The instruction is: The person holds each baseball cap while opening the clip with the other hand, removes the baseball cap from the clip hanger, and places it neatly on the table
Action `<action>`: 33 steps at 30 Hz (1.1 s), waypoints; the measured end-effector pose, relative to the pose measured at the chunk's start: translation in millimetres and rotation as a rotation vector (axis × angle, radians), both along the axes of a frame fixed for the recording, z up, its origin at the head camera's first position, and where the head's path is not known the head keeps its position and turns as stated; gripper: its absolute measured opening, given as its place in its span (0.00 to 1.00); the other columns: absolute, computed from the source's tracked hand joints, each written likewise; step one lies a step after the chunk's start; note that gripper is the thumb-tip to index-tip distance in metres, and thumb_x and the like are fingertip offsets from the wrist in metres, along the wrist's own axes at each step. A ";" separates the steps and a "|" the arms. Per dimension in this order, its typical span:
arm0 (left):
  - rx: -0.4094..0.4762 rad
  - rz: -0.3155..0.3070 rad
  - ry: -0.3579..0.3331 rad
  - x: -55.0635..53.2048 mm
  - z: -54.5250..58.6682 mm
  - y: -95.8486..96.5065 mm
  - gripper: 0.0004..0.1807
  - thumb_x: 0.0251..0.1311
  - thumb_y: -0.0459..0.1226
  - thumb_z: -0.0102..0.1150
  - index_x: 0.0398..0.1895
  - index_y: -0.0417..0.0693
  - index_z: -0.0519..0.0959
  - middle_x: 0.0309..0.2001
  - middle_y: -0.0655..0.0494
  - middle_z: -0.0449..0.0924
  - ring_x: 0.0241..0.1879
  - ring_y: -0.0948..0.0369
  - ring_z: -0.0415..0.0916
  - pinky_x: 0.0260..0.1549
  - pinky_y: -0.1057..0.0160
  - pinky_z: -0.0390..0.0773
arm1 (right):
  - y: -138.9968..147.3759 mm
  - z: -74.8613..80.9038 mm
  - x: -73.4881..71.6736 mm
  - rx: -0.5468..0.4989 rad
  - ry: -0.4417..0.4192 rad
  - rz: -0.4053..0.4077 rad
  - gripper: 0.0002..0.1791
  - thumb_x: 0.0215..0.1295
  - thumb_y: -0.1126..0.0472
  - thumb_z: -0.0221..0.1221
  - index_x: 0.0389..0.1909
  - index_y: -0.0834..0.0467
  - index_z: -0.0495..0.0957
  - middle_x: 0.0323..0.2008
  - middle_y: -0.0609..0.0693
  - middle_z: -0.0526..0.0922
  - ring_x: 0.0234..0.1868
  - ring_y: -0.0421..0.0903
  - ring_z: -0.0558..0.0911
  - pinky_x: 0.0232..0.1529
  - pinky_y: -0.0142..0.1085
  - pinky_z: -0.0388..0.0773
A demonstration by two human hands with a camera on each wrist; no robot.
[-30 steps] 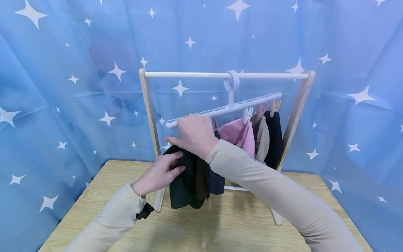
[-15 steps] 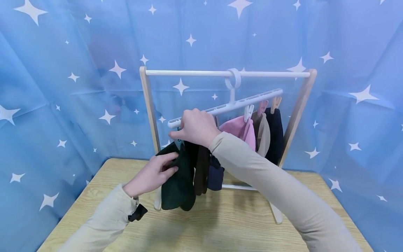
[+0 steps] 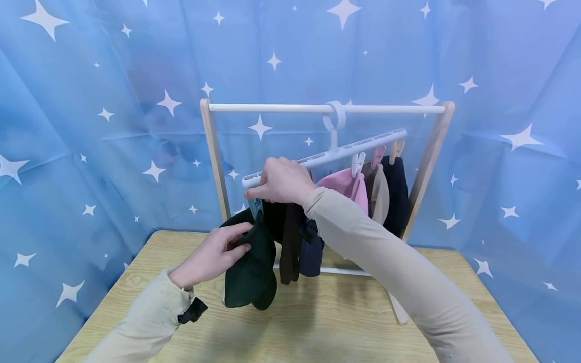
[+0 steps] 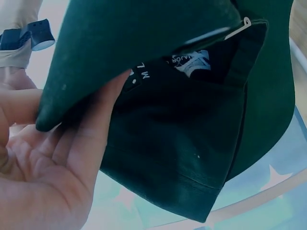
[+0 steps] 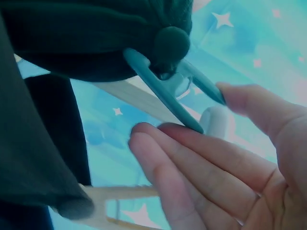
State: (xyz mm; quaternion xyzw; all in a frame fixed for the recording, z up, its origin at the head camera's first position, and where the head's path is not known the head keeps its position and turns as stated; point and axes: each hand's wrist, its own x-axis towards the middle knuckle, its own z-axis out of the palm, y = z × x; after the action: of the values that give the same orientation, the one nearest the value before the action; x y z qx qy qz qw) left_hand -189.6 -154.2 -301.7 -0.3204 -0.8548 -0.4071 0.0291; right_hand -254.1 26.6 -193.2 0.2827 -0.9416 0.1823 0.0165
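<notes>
1. Here's the left hand [image 3: 212, 256], at the left of the scene, its grip pinching the edge of the dark green cap [image 3: 249, 269], fabric caught between thumb and fingers.
2. And there's the cap itself, below the left end of the white hanger [image 3: 363, 147], over the surface [image 3: 290, 335], a white-printed label [image 4: 193, 63] showing inside.
3. Now the right hand [image 3: 287, 180], up at that same left end, its grip on the blue-green clip [image 5: 165, 96], thumb on one arm, fingertips on the other.
4. The clip meets the cap beside its round button [image 5: 172, 43]; whether it bites the fabric, can't tell from here!
5. Just right of the cap hang a brown cloth [image 3: 290, 249] and a navy cloth [image 3: 310, 259], partly behind the right arm.
6. Over on the right: pink cloth [image 3: 347, 182] under a white clip [image 3: 357, 165], then beige cloth [image 3: 380, 195], then black cloth [image 3: 396, 187].
7. The hanger hooks on the rack's white bar [image 3: 272, 108], with a starry blue curtain [image 3: 113, 161] on the far side.
</notes>
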 end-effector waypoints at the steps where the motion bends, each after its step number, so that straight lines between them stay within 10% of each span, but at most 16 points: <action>1: 0.005 0.003 -0.007 0.5 -0.8 -0.5 0.07 0.67 0.27 0.53 0.40 0.48 0.74 0.18 0.61 0.61 0.15 0.64 0.58 0.21 0.64 0.64 | 0.5 -0.6 -0.3 -0.009 -0.005 0.002 0.25 0.61 0.43 0.63 0.14 0.59 0.83 0.11 0.47 0.74 0.12 0.42 0.65 0.14 0.31 0.53; 15: 0.093 0.009 -0.104 4.4 -13.4 -2.9 0.13 0.67 0.26 0.50 0.50 0.48 0.76 0.36 0.56 0.80 0.28 0.60 0.74 0.31 0.62 0.73 | 2.5 -9.8 -4.5 -0.111 -0.043 -0.023 0.18 0.64 0.49 0.63 0.19 0.55 0.87 0.15 0.45 0.82 0.20 0.44 0.78 0.14 0.30 0.57; 24: 0.029 -0.053 -0.088 13.0 -29.0 -6.0 0.08 0.65 0.25 0.51 0.38 0.46 0.75 0.20 0.62 0.64 0.18 0.66 0.63 0.23 0.66 0.67 | 2.1 -12.1 -7.2 -0.126 -0.014 -0.051 0.15 0.64 0.48 0.63 0.22 0.51 0.88 0.14 0.44 0.81 0.22 0.42 0.78 0.16 0.32 0.60; 33: 0.052 -0.059 -0.137 25.5 -42.0 -19.5 0.07 0.66 0.27 0.52 0.41 0.46 0.76 0.21 0.61 0.63 0.18 0.66 0.62 0.23 0.65 0.68 | -0.2 -17.8 3.7 -0.055 0.060 -0.046 0.32 0.60 0.42 0.64 0.04 0.53 0.65 0.06 0.42 0.57 0.09 0.38 0.57 0.12 0.30 0.49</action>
State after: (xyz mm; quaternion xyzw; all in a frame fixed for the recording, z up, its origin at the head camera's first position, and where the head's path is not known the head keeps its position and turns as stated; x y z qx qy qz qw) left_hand -164.1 -173.7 -343.7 -0.3161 -0.8341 -0.4509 -0.0330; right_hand -250.4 26.4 -211.1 0.2657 -0.9415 0.1991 0.0569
